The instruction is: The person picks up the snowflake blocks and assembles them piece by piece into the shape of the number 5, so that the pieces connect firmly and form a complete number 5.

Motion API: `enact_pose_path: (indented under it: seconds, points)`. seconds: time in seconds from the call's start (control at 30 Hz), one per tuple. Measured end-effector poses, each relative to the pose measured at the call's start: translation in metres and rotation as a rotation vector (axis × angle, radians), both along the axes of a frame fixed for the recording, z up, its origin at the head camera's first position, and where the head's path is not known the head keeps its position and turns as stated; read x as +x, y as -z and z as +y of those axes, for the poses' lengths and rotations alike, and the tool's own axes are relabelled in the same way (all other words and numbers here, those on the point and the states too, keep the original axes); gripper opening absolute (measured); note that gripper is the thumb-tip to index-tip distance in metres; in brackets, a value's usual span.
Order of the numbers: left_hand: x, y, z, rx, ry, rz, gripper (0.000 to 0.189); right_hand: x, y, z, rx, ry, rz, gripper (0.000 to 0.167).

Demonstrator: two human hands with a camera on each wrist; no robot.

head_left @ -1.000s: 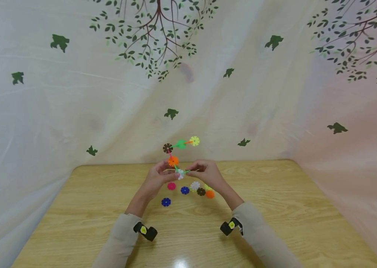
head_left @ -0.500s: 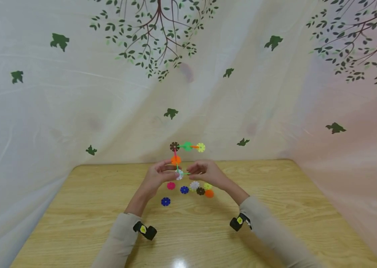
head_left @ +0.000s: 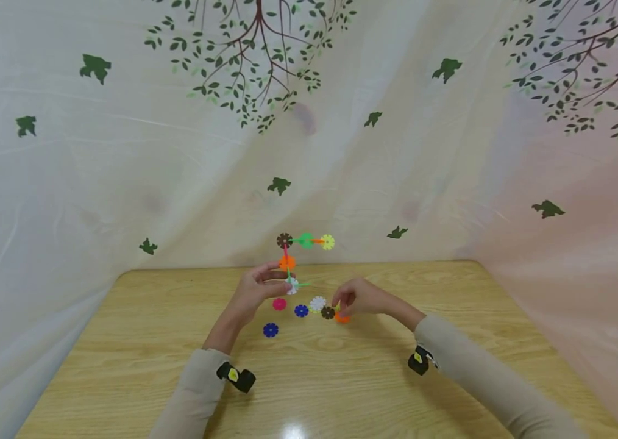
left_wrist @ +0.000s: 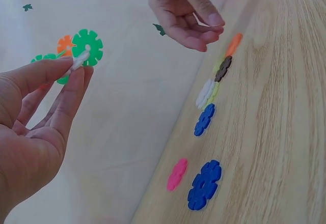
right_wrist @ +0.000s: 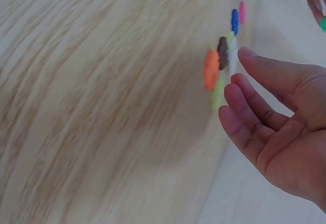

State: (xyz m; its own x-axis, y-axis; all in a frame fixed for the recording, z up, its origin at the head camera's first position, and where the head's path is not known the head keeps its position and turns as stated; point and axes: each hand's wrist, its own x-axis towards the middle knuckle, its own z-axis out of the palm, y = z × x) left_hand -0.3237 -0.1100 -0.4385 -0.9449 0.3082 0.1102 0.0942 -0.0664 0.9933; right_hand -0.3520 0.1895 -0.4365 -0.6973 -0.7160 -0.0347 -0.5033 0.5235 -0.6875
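Chain of interlocked slotted discs (head_left: 287,263), shown with both hands: we judge that its whole bent length depends on one hold at the foot, so a slackened or twisted pinch could tip it or work a joint loose. In the cluster of loose discs (head_left: 317,302) the pieces overlap; we would expect a hurried pick-up there to catch two or scatter the neighbors. At the smallest scale, the green side disc (head_left: 305,284) juts toward the right hand's side, where a careless return of that hand could knock it.

As to position, we see the chain rise above and beyond the left hand (head_left: 254,296), its upper arm running toward the right hand's side. The cluster lies just beneath and beside the right hand (head_left: 364,297), which holds nothing, thumb and curved fingers parted; in the wrist views its fingertips appear clear of the discs. Smallest, the held white disc (head_left: 292,286) sits between the left thumb and fingers, which are closed to a narrow pinch.
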Motion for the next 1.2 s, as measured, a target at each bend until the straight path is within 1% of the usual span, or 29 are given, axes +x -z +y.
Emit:
enact_pose_path:
  seconds: [0.17, 0.33, 0.47, 0.67, 0.9, 1.07, 1.2]
  points:
    - [-0.001, 0.000, -0.004, -0.019, 0.007, 0.001, 0.053, -0.002, 0.007, 0.007, 0.035, -0.004, -0.024, 0.020]
    - [-0.001, 0.001, -0.007, -0.027, 0.033, 0.009, 0.051, -0.004, 0.012, 0.008, 0.052, -0.003, -0.010, 0.020]
    - [-0.002, 0.000, -0.008, -0.037, 0.048, 0.011, 0.053, -0.005, 0.013, 0.007, 0.053, -0.012, 0.004, 0.020]
    - [-0.001, -0.003, -0.008, -0.055, 0.042, -0.009, 0.055, -0.005, 0.013, 0.006, 0.063, -0.023, 0.017, 0.019]
    - [-0.001, -0.003, -0.009, -0.056, 0.048, 0.003, 0.054, -0.003, 0.014, 0.006, 0.082, -0.029, 0.037, 0.019]
    - [-0.001, -0.003, -0.010, -0.058, 0.042, 0.010, 0.053, -0.003, 0.014, 0.006, 0.087, -0.034, 0.021, 0.023]
    - [-0.001, -0.003, -0.011, -0.051, 0.037, 0.003, 0.053, -0.004, 0.013, 0.006, 0.070, -0.053, -0.031, 0.021]
